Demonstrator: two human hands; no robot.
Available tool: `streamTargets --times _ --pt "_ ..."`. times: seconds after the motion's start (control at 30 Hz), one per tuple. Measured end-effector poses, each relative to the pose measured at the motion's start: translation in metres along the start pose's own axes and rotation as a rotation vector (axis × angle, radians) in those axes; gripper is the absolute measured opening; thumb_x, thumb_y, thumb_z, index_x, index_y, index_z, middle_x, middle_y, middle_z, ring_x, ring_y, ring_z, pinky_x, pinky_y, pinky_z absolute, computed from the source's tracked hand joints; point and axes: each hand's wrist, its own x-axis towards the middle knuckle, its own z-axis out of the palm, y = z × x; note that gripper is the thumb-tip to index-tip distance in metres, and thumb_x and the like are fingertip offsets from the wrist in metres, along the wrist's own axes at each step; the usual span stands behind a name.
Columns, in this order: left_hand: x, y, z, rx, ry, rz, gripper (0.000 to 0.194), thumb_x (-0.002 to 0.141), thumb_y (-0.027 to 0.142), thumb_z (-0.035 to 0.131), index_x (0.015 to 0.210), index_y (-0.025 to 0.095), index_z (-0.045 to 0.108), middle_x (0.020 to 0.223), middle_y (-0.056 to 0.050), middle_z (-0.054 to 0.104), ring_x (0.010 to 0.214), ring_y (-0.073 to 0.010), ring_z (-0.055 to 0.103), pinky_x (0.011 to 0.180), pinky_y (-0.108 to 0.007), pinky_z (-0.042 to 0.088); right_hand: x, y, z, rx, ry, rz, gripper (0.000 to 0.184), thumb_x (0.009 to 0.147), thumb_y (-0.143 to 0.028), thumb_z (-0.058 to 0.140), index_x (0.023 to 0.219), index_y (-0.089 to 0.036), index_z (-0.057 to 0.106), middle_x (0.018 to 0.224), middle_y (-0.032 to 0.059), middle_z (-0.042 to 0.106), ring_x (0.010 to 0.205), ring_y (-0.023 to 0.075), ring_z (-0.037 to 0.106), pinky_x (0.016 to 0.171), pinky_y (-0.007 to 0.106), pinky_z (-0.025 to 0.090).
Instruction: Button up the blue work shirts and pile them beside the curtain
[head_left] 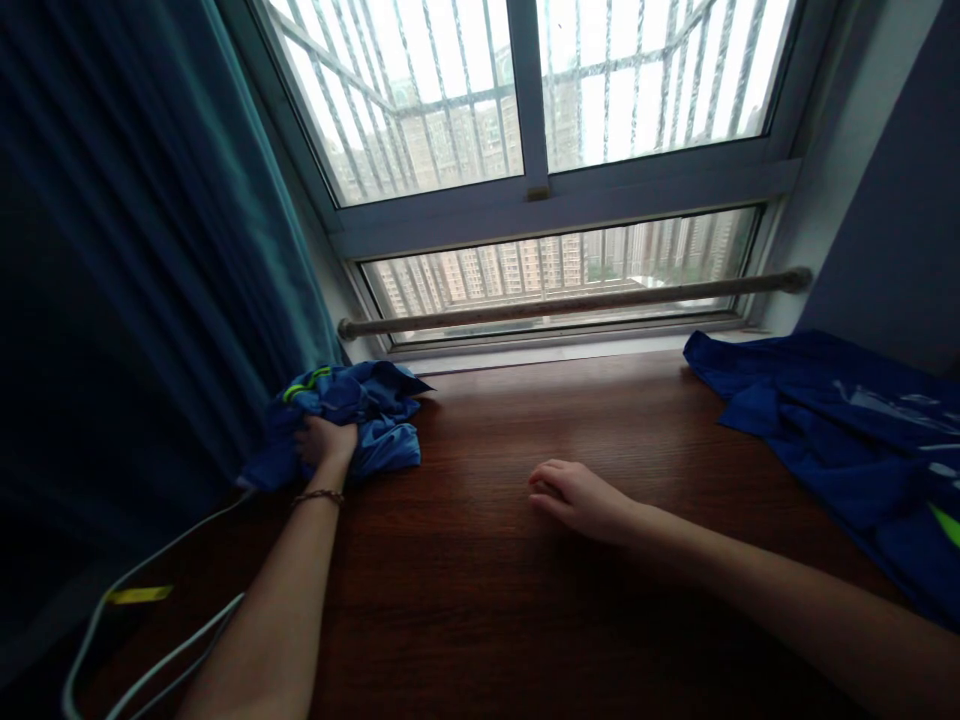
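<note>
At the left, beside the curtain, my left hand [327,442] is closed on a crumpled blue garment [386,445] with a bright yellow-green stripe. Its fingertips are partly hidden in the folds. Over the middle of the brown wooden surface [480,600] is my right hand [574,497], with nothing visible in it; the fingers are loosely bent and a gap shows between them and the thumb. A second blue garment [817,430], with white markings and a green patch, lies spread out at the right, apart from both hands.
A long blue curtain [172,250] hangs at the left. White cables [176,635] and a yellow strip [140,594] lie at the lower left. Behind the wooden surface is a window with a horizontal rail [570,306] across its lower part. A wall rises at the right.
</note>
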Motion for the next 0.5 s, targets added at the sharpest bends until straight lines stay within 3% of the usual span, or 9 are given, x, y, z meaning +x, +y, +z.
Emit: streamTargets --times 0.07,0.1,0.23,0.33,0.43,0.5 --pt "-0.001 0.013 -0.002 0.019 0.105 -0.160 0.082 0.055 0.029 0.070 0.119 0.002 0.027 0.123 -0.032 0.028 0.108 -0.0462 0.035 0.081 -0.058 0.033 -0.001 0.000 0.000 -0.022 -0.004 0.006 0.024 0.081 -0.031 0.048 0.096 -0.015 0.058 0.094 0.0094 0.059 0.087 0.0173 0.054 0.078 0.028 0.041" --pt "-0.003 0.020 -0.004 0.009 0.165 -0.163 0.086 0.055 0.029 0.070 0.122 0.004 0.023 0.127 -0.030 0.023 0.112 -0.0452 0.032 0.084 -0.057 0.031 -0.001 0.000 0.000 -0.033 -0.010 0.010 0.025 0.081 -0.031 0.048 0.097 -0.014 0.057 0.095 0.0097 0.058 0.088 0.0177 0.054 0.079 0.028 0.041" --pt "-0.023 0.054 -0.018 -0.016 0.303 0.255 0.075 0.068 0.032 0.059 0.127 0.008 0.018 0.134 -0.024 0.015 0.122 -0.0398 0.017 0.094 -0.057 0.020 -0.002 -0.001 -0.001 -0.084 -0.041 0.014 0.026 0.081 -0.032 0.048 0.098 -0.014 0.056 0.097 0.0101 0.058 0.090 0.0184 0.053 0.080 0.028 0.040" --pt "-0.055 0.079 -0.017 0.013 0.209 0.561 0.057 0.075 0.030 0.051 0.124 0.013 0.028 0.136 -0.019 0.016 0.126 -0.0337 0.012 0.098 -0.055 0.015 -0.003 -0.002 -0.001 -0.121 -0.062 -0.005 0.024 0.081 -0.031 0.047 0.096 -0.015 0.056 0.094 0.0097 0.058 0.087 0.0181 0.053 0.078 0.028 0.040" --pt "-0.093 0.090 0.006 0.048 0.024 0.688 0.046 0.080 0.031 0.044 0.122 0.014 0.034 0.137 -0.017 0.018 0.128 -0.0316 0.010 0.099 -0.055 0.014 -0.004 -0.003 0.001 -0.142 -0.075 -0.012 0.024 0.081 -0.031 0.047 0.095 -0.015 0.056 0.094 0.0098 0.057 0.086 0.0178 0.053 0.078 0.027 0.040" --pt "-0.110 0.085 0.028 0.104 -0.102 0.740 0.043 0.082 0.032 0.040 0.122 0.015 0.037 0.138 -0.016 0.017 0.128 -0.0312 0.009 0.099 -0.056 0.014 -0.003 -0.002 0.002 -0.146 -0.075 -0.012 0.025 0.082 -0.030 0.046 0.098 -0.015 0.056 0.097 0.0100 0.057 0.088 0.0174 0.053 0.078 0.027 0.040"
